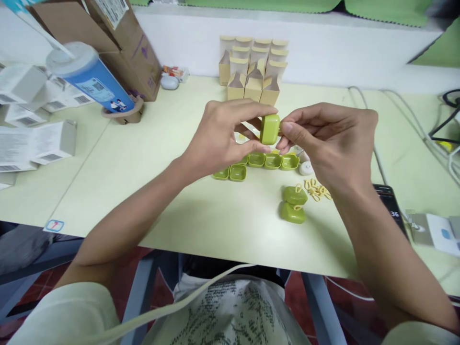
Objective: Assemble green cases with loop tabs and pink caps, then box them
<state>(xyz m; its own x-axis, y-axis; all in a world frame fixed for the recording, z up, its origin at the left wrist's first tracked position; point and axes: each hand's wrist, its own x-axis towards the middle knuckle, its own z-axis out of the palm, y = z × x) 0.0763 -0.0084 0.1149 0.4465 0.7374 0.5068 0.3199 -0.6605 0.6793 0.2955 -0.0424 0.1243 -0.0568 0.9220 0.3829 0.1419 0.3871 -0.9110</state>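
Note:
Above the table, my left hand [223,136] grips a small glossy green case [270,129] between thumb and fingers. My right hand [334,139] is closed in a pinch at the case's right side; what its fingertips hold is too small to make out. Below, open green case shells [273,161] stand in rows, partly hidden by my left hand. Nearer to me lie two closed green cases, one [294,195] behind the other [293,213], each with a pale yellow loop. A pile of yellow loops [316,190] lies under my right hand, beside a white round piece [306,168].
Small open cardboard boxes [254,88] stand against the wall. On the left are white boxes [53,143], a blue cup [104,88] in a holder and a large carton [143,62]. A phone [390,206], cables [413,115] and a white box [440,235] lie right.

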